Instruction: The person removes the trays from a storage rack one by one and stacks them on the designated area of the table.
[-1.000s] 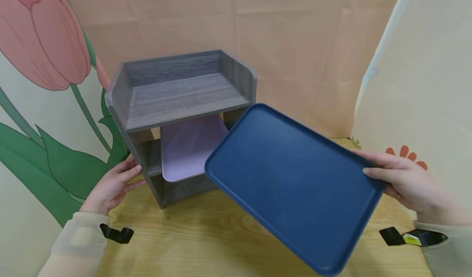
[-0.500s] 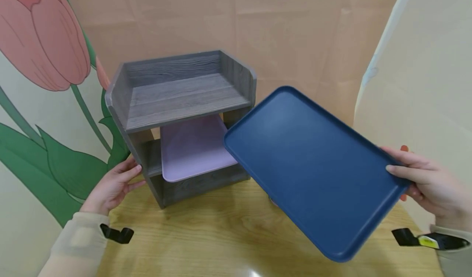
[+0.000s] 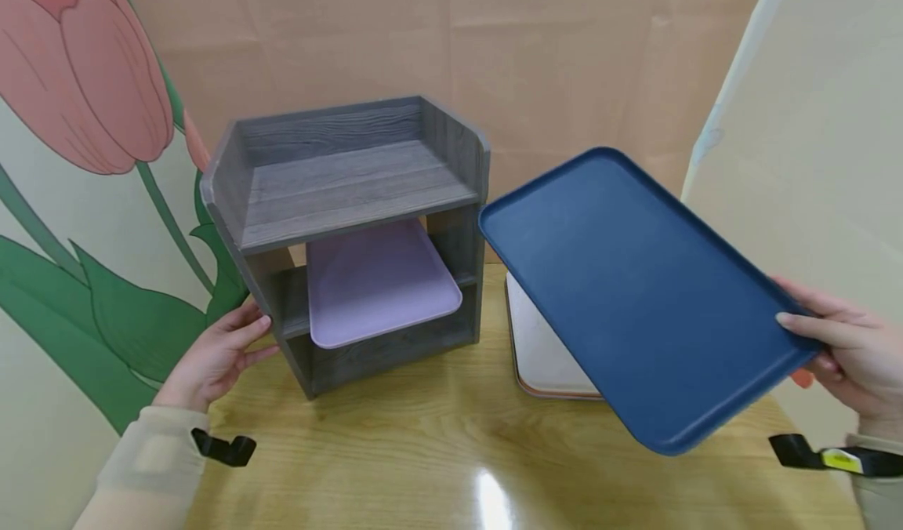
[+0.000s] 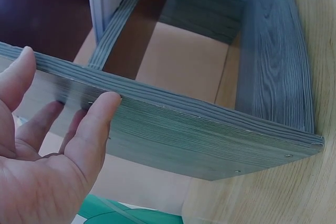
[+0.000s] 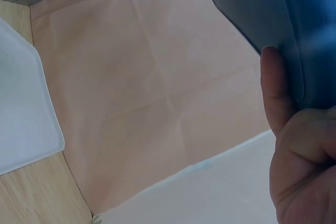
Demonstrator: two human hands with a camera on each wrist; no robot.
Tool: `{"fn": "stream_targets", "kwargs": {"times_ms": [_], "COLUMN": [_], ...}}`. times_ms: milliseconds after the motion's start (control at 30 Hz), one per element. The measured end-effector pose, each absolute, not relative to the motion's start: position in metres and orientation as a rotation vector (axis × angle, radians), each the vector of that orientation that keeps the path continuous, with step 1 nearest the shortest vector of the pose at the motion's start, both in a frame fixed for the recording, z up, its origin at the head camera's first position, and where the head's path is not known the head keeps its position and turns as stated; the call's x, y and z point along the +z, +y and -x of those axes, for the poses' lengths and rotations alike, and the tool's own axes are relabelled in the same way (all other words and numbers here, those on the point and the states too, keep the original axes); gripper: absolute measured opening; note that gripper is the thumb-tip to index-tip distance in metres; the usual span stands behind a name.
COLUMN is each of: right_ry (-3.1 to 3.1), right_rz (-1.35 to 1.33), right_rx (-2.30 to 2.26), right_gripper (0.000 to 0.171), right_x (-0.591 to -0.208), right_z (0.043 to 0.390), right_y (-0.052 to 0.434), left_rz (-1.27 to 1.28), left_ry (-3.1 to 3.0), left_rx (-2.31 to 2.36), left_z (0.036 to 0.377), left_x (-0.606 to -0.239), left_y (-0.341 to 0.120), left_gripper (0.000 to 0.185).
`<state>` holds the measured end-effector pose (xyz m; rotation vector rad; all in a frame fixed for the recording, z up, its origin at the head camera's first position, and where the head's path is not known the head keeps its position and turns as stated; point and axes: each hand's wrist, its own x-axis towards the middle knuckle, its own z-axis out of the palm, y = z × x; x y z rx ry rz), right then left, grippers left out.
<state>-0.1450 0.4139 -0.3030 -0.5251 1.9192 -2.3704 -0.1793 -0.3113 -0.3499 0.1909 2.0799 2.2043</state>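
The right hand [image 3: 843, 350] grips the near right edge of a dark blue tray [image 3: 642, 295], thumb lying on the upper face and fingers curled beneath the rim. The tray is held in the air above the right part of the counter [image 3: 423, 444], tilted so its upper face turns toward the person. Its long axis runs from the far left corner, just beside the grey wooden shelf unit [image 3: 346, 224], down to the near right corner at the hand. Below it on the counter lies a pale tray [image 3: 546, 342] with an orange-brown rim, partly hidden by the blue one.

The left hand [image 3: 219, 353] rests with relaxed, nearly straight fingers against the left side panel of the shelf unit; in the left wrist view the fingers [image 4: 97, 124] press flat on that panel's edge. The shelf unit stands upright at the back left of the counter. Its top tier shows only bare boards, while the tier under it holds a lilac tray [image 3: 377, 283] lying flat, its near end jutting slightly past the front.
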Motion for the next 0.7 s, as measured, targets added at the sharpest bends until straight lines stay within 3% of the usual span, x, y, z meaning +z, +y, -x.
{"fn": "stream_targets", "kwargs": {"times_ms": [700], "right_ry": [1.425], "right_rz": [0.237], "right_rx": [-2.782], "right_gripper": [0.05], "right_x": [-0.329], "right_z": [0.168], "right_y": [0.406], "left_rz": [-0.22], "left_ry": [2.101], "left_rx": [2.194], "left_z": [0.177], "left_x": [-0.349], "left_y": [-0.312], "left_gripper": [0.073]}}
